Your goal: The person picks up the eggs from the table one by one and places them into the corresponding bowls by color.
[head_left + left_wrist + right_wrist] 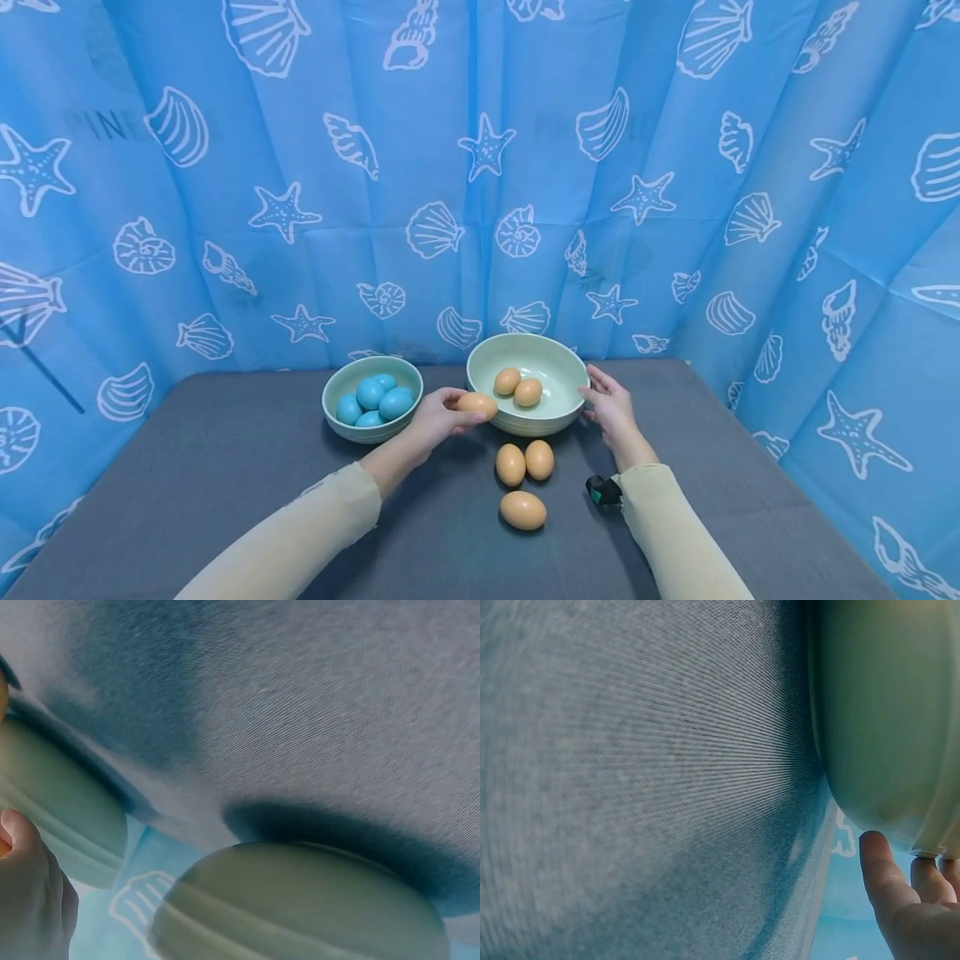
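My left hand pinches a brown egg at the left rim of the larger pale green bowl. Two brown eggs lie inside that bowl. On its right side, the fingers of my right hand touch the wall and rim. The right wrist view shows fingertips against the bowl's outer wall. In front of the bowl, two brown eggs stand side by side, with another brown egg nearer me. The left wrist view shows the left hand only partly.
A smaller green bowl holding several blue eggs stands left of the larger one. Both bowls are on a grey cloth-covered table. Behind hangs a blue curtain with white shell prints. A black strap shows at the right wrist.
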Tool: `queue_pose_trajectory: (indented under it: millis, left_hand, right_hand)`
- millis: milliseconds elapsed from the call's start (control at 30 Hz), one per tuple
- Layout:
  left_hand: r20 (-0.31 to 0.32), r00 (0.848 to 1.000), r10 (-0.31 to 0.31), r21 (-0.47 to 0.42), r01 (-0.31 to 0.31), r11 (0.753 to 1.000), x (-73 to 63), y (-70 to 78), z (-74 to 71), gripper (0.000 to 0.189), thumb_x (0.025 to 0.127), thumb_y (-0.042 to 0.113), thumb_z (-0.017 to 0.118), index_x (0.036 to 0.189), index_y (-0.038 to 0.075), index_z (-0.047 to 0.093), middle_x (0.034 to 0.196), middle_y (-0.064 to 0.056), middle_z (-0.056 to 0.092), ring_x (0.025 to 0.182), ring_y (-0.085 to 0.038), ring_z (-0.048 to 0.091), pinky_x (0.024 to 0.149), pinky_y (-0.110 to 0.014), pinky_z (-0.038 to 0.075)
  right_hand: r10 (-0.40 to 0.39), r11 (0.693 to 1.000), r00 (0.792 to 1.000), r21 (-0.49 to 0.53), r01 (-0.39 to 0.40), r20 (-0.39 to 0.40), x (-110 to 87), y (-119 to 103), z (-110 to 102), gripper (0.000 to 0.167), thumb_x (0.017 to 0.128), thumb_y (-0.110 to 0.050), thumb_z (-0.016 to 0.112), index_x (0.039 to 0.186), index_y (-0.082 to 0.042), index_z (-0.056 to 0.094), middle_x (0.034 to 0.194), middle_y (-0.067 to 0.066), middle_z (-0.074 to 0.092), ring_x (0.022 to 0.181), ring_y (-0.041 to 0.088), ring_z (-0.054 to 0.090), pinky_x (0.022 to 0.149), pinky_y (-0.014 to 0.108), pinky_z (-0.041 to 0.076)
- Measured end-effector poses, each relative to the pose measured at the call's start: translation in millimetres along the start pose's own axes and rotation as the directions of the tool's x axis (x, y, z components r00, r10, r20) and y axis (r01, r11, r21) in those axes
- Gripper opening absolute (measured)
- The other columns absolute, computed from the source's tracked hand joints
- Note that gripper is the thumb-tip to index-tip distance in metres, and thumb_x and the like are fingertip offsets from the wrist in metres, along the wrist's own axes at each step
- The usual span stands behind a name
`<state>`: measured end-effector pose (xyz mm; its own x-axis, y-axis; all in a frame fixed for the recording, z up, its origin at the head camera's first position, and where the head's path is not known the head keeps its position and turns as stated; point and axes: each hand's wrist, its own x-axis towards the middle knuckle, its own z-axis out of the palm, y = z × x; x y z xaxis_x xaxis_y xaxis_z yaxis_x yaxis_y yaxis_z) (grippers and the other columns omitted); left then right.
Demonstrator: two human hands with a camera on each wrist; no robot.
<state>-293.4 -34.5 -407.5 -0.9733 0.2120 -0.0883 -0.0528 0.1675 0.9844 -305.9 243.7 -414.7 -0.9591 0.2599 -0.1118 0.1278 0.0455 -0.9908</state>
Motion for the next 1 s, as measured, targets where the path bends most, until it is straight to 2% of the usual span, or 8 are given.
queue_pose_trajectory:
  millis: [167, 333, 467, 567, 700, 867, 1000]
  left_hand:
    - [-0.001, 1.0, 0.023, -0.008, -0.023, 1.0, 4.2, 7.8, 4.7, 0.052, 0.084, 0.017, 0.078, 0.127, -0.003, 0.055, 0.118, -0.015, 0.059, 0.098, -0.022, 0.062, 0.085, -0.037, 0.055]
    - [-0.002, 0.997, 0.071, -0.014, -0.071, 0.997, 8.7, 15.0, 10.0, 0.052, 0.082, 0.012, 0.078, 0.126, -0.005, 0.055, 0.117, -0.016, 0.06, 0.098, -0.023, 0.061, 0.08, -0.033, 0.056]
    - [-0.011, 0.996, 0.086, 0.012, -0.086, 0.996, 13.0, 21.5, 15.5, 0.052, 0.082, 0.011, 0.079, 0.125, -0.004, 0.056, 0.117, -0.016, 0.06, 0.099, -0.023, 0.06, 0.078, -0.032, 0.056]
    - [-0.021, 0.994, 0.104, 0.07, -0.103, 0.992, 17.7, 27.6, 20.7, 0.053, 0.081, 0.011, 0.08, 0.126, -0.003, 0.056, 0.117, -0.014, 0.06, 0.1, -0.024, 0.059, 0.079, -0.032, 0.055]
    - [-0.008, 0.986, 0.168, 0.183, -0.164, 0.969, 26.3, 34.5, 27.3, 0.052, 0.079, 0.009, 0.081, 0.124, -0.003, 0.058, 0.116, -0.014, 0.061, 0.103, -0.026, 0.058, 0.082, -0.035, 0.053]
    - [0.035, 0.98, 0.195, 0.234, -0.198, 0.952, 38.6, 38.8, 35.9, 0.052, 0.078, 0.007, 0.082, 0.123, -0.004, 0.059, 0.115, -0.015, 0.062, 0.102, -0.027, 0.058, 0.084, -0.037, 0.052]
    - [0.096, 0.975, 0.202, 0.284, -0.221, 0.933, 46.8, 39.8, 44.2, 0.047, 0.076, 0.007, 0.082, 0.117, -0.005, 0.061, 0.106, -0.013, 0.063, 0.093, -0.022, 0.059, 0.078, -0.032, 0.052]
  right_hand:
    - [-0.007, 1.0, 1.0, -0.008, 0.007, -0.01, 0.7, 1, 0, 0.055, 0.102, -0.006, 0.046, 0.154, -0.01, 0.028, 0.157, 0.012, 0.025, 0.143, 0.027, 0.027, 0.104, 0.051, 0.039]
    - [-0.011, 1.0, 1.0, -0.007, 0.011, -0.011, 0.7, 1, 0, 0.055, 0.102, -0.006, 0.047, 0.153, -0.01, 0.029, 0.157, 0.012, 0.025, 0.143, 0.026, 0.028, 0.104, 0.05, 0.04]
    - [-0.013, 1.0, 1.0, -0.005, 0.013, -0.006, 1.1, 2, 1, 0.055, 0.102, -0.005, 0.047, 0.153, -0.008, 0.029, 0.157, 0.012, 0.025, 0.143, 0.027, 0.028, 0.103, 0.05, 0.04]
    - [-0.011, 1.0, 1.0, -0.003, 0.011, -0.009, 1.6, 1, 0, 0.055, 0.102, -0.005, 0.047, 0.153, -0.008, 0.029, 0.157, 0.013, 0.025, 0.143, 0.027, 0.028, 0.103, 0.05, 0.04]
    - [-0.006, 1.0, 1.0, 0.002, 0.006, -0.013, 1.5, 0, -2, 0.054, 0.102, -0.006, 0.047, 0.153, -0.008, 0.029, 0.157, 0.013, 0.025, 0.143, 0.027, 0.028, 0.103, 0.05, 0.04]
    - [-0.001, 1.0, 1.0, 0.0, 0.001, -0.008, 0.4, 0, -1, 0.055, 0.102, -0.006, 0.048, 0.153, -0.009, 0.03, 0.157, 0.013, 0.026, 0.142, 0.028, 0.029, 0.102, 0.05, 0.04]
    - [0.0, 1.0, 1.0, -0.005, 0.0, -0.005, -1.0, 0, 0, 0.054, 0.102, -0.007, 0.048, 0.153, -0.009, 0.03, 0.157, 0.013, 0.027, 0.142, 0.026, 0.029, 0.102, 0.049, 0.041]
